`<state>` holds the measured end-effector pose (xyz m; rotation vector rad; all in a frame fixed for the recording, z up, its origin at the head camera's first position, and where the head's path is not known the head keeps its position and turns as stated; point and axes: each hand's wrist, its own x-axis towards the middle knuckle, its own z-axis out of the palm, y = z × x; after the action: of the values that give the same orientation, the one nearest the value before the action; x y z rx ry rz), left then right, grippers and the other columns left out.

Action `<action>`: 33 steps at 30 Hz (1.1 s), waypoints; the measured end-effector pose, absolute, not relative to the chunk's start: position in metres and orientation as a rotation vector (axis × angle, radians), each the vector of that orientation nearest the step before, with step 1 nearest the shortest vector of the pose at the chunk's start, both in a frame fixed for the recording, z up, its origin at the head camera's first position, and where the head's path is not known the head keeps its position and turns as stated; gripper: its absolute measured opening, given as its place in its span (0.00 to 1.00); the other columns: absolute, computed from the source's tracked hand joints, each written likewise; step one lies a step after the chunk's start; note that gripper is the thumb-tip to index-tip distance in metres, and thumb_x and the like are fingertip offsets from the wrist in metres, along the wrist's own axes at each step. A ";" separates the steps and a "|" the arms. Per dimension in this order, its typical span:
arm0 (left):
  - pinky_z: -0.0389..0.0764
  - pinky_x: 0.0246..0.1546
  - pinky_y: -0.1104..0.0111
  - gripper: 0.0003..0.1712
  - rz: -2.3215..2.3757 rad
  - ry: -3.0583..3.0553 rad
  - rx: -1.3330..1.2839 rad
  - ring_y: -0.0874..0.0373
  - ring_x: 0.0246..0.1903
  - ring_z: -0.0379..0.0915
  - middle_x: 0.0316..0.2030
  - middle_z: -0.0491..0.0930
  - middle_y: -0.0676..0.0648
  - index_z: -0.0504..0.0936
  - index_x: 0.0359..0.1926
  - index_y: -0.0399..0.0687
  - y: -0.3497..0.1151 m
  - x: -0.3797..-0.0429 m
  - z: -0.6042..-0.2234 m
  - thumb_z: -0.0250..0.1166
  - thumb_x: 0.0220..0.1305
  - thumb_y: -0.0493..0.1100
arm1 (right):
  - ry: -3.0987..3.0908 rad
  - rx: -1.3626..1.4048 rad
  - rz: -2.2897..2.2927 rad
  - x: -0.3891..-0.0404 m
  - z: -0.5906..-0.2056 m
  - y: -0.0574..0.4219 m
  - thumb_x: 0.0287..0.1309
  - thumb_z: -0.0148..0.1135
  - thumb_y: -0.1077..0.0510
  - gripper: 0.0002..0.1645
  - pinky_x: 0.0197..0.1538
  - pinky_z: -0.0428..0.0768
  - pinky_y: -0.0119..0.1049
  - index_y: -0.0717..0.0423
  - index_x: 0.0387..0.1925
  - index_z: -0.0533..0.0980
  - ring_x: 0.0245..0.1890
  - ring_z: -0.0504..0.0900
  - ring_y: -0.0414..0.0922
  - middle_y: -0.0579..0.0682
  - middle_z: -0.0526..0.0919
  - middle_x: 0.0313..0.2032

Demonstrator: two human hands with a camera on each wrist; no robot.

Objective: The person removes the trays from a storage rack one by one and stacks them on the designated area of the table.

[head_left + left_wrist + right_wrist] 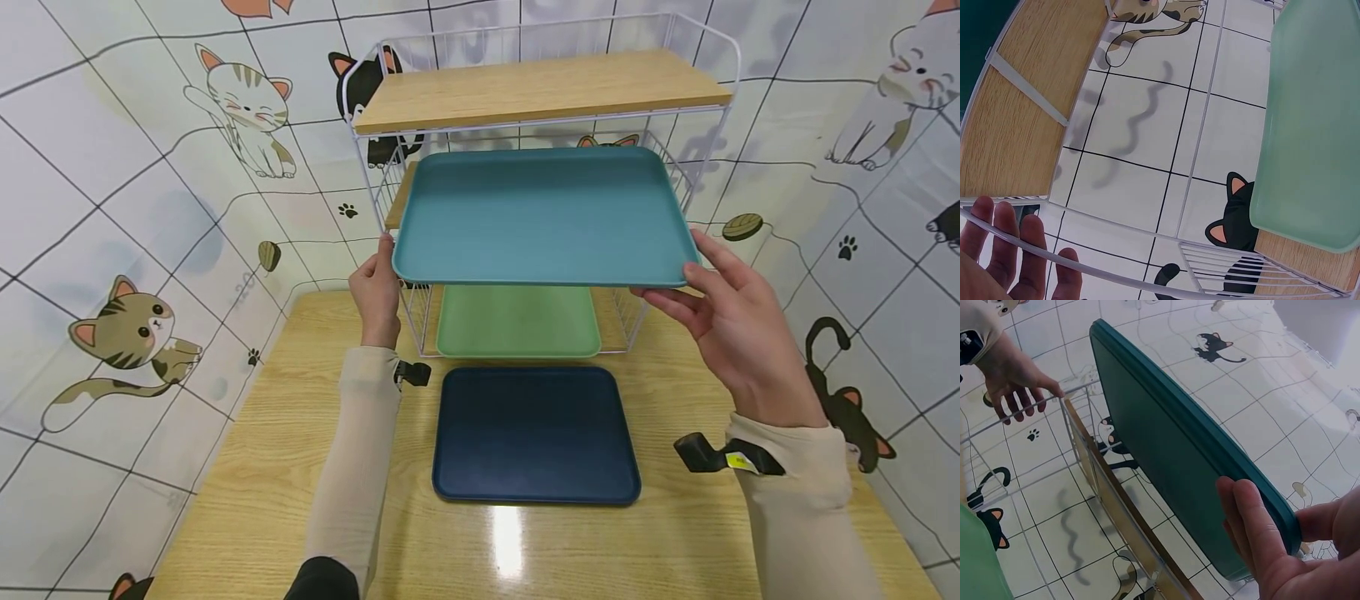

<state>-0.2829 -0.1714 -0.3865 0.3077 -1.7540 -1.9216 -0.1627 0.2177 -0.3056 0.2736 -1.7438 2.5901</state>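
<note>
1. Right hand pinches the teal tray at its near right corner: thumb on the upper side, the other fingers fairly straight against the underside.
2. Left hand is relaxed and loosely open, its fingers a little apart beside a wire rail. Its thumb side is at the front left corner of the middle shelf, close to the tray's left end; whether it also touches the tray I cannot tell.
3. Face up, the tray spans the front of the rack at about the middle level and hides most of the shelf there. Whether its far edge rests on that shelf is hidden.
4. White metal bars frame the wire rack, with the wooden top shelf above the tray.
5. Below, a light green tray lies on the lowest shelf, bare wood showing at its sides.
6. Just in front of the rack, a navy tray lies flat on the wood-grain tabletop.
7. Beige sleeves cover both forearms, with a small black device at each wrist.
8. Cartoon cats and black grid lines decorate the white wall around.
</note>
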 end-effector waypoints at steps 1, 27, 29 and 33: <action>0.65 0.26 0.70 0.30 -1.919 -1.757 0.309 0.60 0.22 0.65 0.16 0.74 0.55 0.85 0.18 0.53 -0.172 -0.283 -0.387 0.65 0.67 0.68 | -1.753 0.274 2.583 -0.161 -0.306 0.218 0.74 0.59 0.57 0.41 0.52 0.83 0.35 0.52 0.80 0.53 0.50 0.88 0.46 0.60 0.58 0.74; 0.73 0.35 0.67 0.28 -1.901 -1.768 0.357 0.58 0.28 0.75 0.21 0.77 0.52 0.83 0.22 0.52 -0.169 -0.286 -0.386 0.64 0.68 0.67 | -1.591 0.459 2.665 -0.130 -0.340 0.234 0.77 0.48 0.67 0.34 0.52 0.83 0.39 0.56 0.79 0.54 0.51 0.88 0.51 0.54 0.67 0.69; 0.73 0.33 0.68 0.28 -1.906 -1.760 0.357 0.58 0.27 0.76 0.21 0.77 0.52 0.83 0.22 0.51 -0.169 -0.286 -0.386 0.64 0.68 0.67 | -1.564 0.477 2.678 -0.127 -0.343 0.234 0.78 0.46 0.68 0.33 0.51 0.83 0.40 0.58 0.79 0.55 0.51 0.88 0.51 0.53 0.67 0.68; 0.73 0.31 0.69 0.29 -1.924 -1.740 0.346 0.57 0.25 0.77 0.21 0.77 0.51 0.83 0.21 0.50 -0.169 -0.285 -0.385 0.65 0.68 0.66 | -1.492 0.482 2.734 -0.122 -0.350 0.236 0.78 0.44 0.70 0.34 0.52 0.82 0.41 0.57 0.80 0.52 0.51 0.88 0.53 0.54 0.69 0.67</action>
<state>-0.2855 -0.1692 -0.3846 0.3463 -1.7396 -1.9245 -0.1220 0.2356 -0.3503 0.4818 -1.4923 2.7343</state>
